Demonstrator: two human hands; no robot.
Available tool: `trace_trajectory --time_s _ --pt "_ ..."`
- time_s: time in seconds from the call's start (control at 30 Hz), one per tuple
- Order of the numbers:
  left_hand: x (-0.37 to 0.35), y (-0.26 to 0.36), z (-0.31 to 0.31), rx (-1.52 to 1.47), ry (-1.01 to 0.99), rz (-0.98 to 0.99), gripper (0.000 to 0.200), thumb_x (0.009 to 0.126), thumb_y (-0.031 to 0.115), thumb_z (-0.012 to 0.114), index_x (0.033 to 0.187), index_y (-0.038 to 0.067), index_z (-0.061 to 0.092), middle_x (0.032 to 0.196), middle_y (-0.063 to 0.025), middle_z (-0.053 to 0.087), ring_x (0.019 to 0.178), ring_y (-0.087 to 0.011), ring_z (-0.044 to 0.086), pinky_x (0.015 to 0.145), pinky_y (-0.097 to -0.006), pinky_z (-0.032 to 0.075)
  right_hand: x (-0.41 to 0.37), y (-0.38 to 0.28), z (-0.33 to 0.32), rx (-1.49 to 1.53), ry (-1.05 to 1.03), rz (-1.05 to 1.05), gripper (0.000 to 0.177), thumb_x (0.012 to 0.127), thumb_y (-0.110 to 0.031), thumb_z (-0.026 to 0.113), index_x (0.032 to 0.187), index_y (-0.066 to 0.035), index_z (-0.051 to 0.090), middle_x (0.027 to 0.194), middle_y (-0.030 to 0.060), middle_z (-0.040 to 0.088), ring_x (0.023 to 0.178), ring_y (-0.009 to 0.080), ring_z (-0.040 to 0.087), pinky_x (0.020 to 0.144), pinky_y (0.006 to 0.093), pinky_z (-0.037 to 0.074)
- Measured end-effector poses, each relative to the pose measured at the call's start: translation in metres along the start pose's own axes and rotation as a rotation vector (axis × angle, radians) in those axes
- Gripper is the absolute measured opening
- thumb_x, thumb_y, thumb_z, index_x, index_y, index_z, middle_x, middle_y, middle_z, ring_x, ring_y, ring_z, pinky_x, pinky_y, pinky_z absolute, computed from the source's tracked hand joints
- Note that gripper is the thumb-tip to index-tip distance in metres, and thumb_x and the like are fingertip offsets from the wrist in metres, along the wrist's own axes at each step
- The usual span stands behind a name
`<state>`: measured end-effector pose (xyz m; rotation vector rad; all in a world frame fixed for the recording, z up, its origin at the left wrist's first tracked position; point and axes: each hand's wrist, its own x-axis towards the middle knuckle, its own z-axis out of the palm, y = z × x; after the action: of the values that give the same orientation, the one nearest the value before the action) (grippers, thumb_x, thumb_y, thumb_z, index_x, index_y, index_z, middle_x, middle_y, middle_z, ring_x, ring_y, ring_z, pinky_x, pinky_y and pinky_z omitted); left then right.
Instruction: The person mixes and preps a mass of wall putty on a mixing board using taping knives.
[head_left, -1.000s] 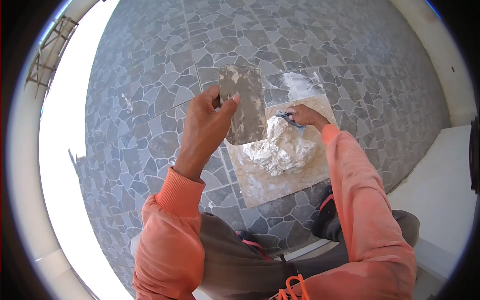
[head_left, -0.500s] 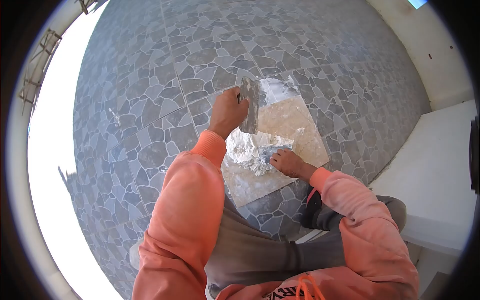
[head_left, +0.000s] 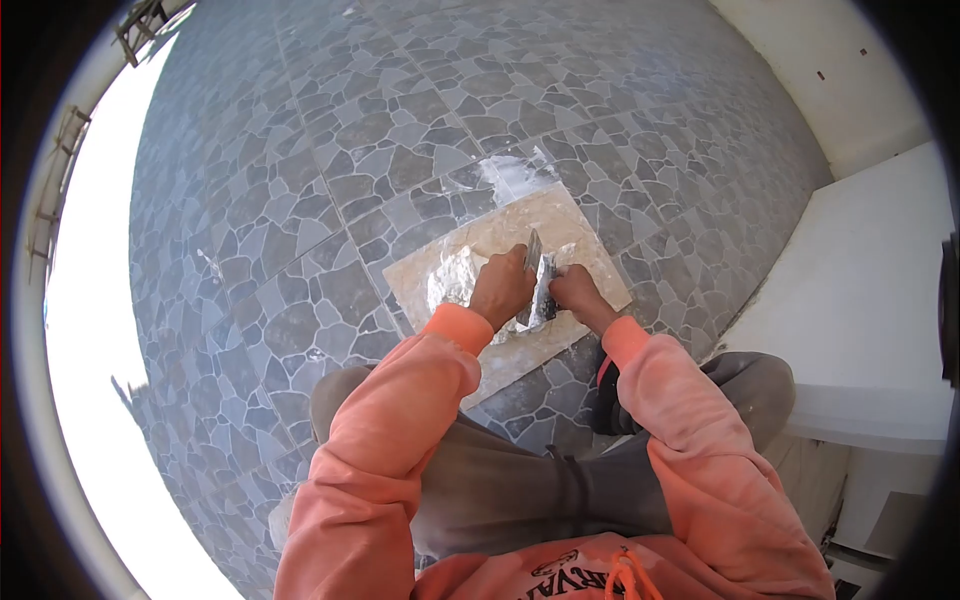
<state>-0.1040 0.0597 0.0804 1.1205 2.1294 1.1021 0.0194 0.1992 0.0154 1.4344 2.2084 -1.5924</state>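
Note:
My left hand (head_left: 502, 287) is closed around a flat scraper (head_left: 533, 249), whose blade stands nearly on edge. Facing it, my right hand (head_left: 580, 294) grips a putty knife (head_left: 545, 290) smeared with white paste. The two blades are close together over a beige square tile (head_left: 560, 211). A thick heap of white filler (head_left: 452, 277) lies on the tile to the left, partly hidden behind my left hand. More paste shows around the blades.
Dark stone-patterned floor tiles (head_left: 280, 210) surround the beige tile, with a white smear (head_left: 515, 177) just beyond it. A white block-like surface (head_left: 850, 300) stands to the right against a pale wall (head_left: 790, 80). My bent legs and a dark shoe (head_left: 606, 395) are close to the tile's near edge.
My left hand has come down and toward the right with the scraper, from above the tile's far-left part to beside the putty knife. My right hand has turned its blade more upright.

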Motion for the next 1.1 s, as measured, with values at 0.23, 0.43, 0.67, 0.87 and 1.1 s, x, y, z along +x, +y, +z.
trace_trajectory --time_s 0.23,0.43,0.67,0.87,1.1 --pt "-0.005 0.003 0.027 0.086 0.013 -0.036 0.023 0.085 0.013 0.056 0.100 -0.005 0.055 0.079 -0.0331 0.063 0.074 -0.0504 0.063 0.071 -0.0572 0.051 -0.033 -0.022 -0.003 -0.016 0.020 -0.041 0.021 0.082 -0.009 0.060 0.095 0.005 0.069 0.079 0.0123 0.068 0.073 0.0189 0.064 0.061 0.0369 0.049" --pt "0.005 -0.017 0.031 0.129 0.039 -0.091 0.023 0.086 0.015 0.059 0.099 -0.004 0.057 0.081 -0.0322 0.065 0.078 -0.0495 0.064 0.074 -0.0558 0.051 -0.040 -0.021 -0.033 0.198 0.053 -0.003 0.025 0.079 -0.003 0.054 0.099 0.006 0.067 0.084 0.0146 0.069 0.077 0.0188 0.065 0.066 0.0358 0.049" --pt "0.010 -0.014 0.015 0.172 0.003 -0.172 0.022 0.088 0.015 0.055 0.102 -0.002 0.058 0.087 -0.0320 0.066 0.081 -0.0498 0.066 0.073 -0.0558 0.054 0.065 0.094 -0.105 -0.071 0.321 0.009 0.037 0.071 -0.003 0.053 0.104 0.006 0.067 0.097 0.0225 0.070 0.091 0.0325 0.068 0.079 0.0405 0.051" --pt "-0.006 -0.012 0.004 0.177 0.000 -0.224 0.022 0.088 0.016 0.057 0.101 -0.001 0.058 0.082 -0.0298 0.066 0.078 -0.0490 0.064 0.073 -0.0549 0.051 0.134 0.141 -0.134 -0.298 0.457 -0.065 0.045 0.071 -0.010 0.057 0.113 0.002 0.065 0.112 0.0289 0.065 0.108 0.0423 0.062 0.094 0.0455 0.048" --pt "-0.010 -0.011 -0.006 0.165 0.078 -0.253 0.021 0.086 0.017 0.061 0.095 -0.002 0.059 0.075 -0.0254 0.064 0.072 -0.0452 0.062 0.066 -0.0495 0.047 0.176 0.110 -0.106 -0.463 0.328 -0.117 0.043 0.080 -0.010 0.055 0.121 -0.004 0.062 0.115 0.0252 0.065 0.111 0.0415 0.060 0.095 0.0449 0.047"
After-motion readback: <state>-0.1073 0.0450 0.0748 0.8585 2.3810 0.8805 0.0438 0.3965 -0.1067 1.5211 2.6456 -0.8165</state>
